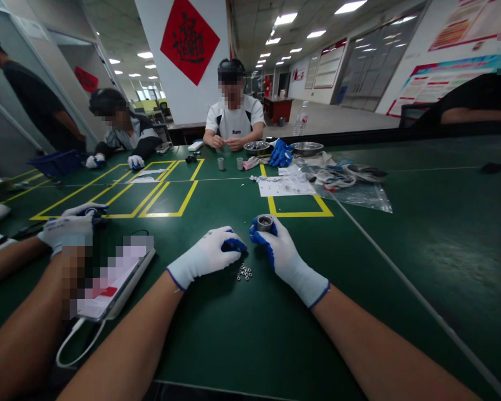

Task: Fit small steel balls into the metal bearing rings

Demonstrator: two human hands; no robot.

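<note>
My right hand (pixel 283 248), in a white glove with blue palm and fingers, is wrapped round a small grey metal cup (pixel 265 223). The cup stands upright with its round mouth facing up; what lies inside is too small to name. To its left, my left hand (pixel 211 250), gloved alike, hovers with thumb and fingers pinched together. Whatever those fingertips hold, if anything, is hidden. Just below them on the green table (pixel 217 340) lies a little pile of small silvery nuts (pixel 244 272).
A phone (pixel 117 278) with a white cable lies left of my arm, beside a neighbour's gloved hands (pixel 73 225). Ahead are yellow tape boxes, white paper (pixel 286 186), two metal cups, steel bowls (pixel 307 148), blue gloves (pixel 280 153) and a plastic bag (pixel 367 195). Another person sits opposite.
</note>
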